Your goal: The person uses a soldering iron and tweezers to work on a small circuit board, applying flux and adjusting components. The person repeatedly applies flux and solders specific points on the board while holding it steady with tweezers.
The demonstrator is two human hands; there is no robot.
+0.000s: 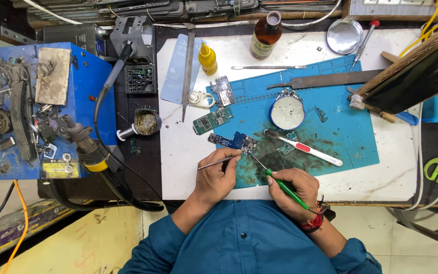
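Holding tweezers point(218, 162) and soldering iron point(284, 186) at a small circuit board point(246, 143).

Left hand point(218, 178) curls in a pinch, fingers aimed toward one o'clock; right hand point(295, 186) fists closed, knuckles toward eleven; blue-sleeved forearms converge.

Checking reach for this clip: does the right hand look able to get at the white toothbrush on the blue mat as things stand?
Probably yes. The toothbrush lies just beyond the right hand on the blue mat with nothing between, but that hand already holds a green-handled tool.
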